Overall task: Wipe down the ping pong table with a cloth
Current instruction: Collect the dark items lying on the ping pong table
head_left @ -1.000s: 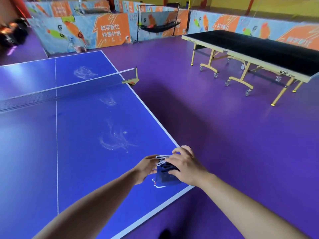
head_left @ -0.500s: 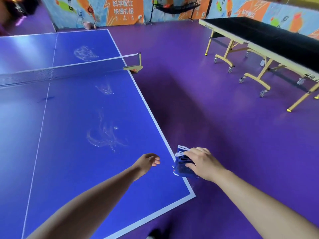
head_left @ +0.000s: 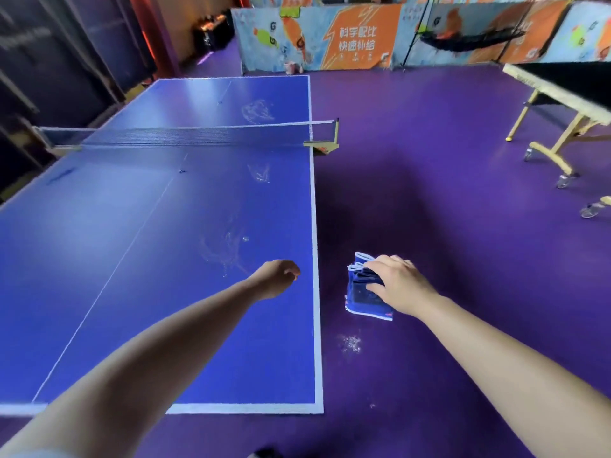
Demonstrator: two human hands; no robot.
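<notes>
The blue ping pong table [head_left: 132, 259] stretches ahead on my left, with whitish smears [head_left: 224, 252] on its near half and more smears near the net [head_left: 195, 135]. My right hand [head_left: 401, 284] grips a folded blue cloth [head_left: 362, 292] with white edging, held in the air past the table's right edge, above the purple floor. My left hand [head_left: 276, 279] hovers over the table near that edge, fingers loosely curled and holding nothing.
A second table [head_left: 562, 90] with a dark top and yellow wheeled legs stands at the far right. Printed barrier boards [head_left: 330, 34] line the back. A whitish speckled patch [head_left: 350, 343] marks the purple floor beside the table. Dark wall panels run along the left.
My right hand has carried the cloth off the table's corner, out past the right edge. My left hand let go of the cloth and stays over the table. The view swung left.
</notes>
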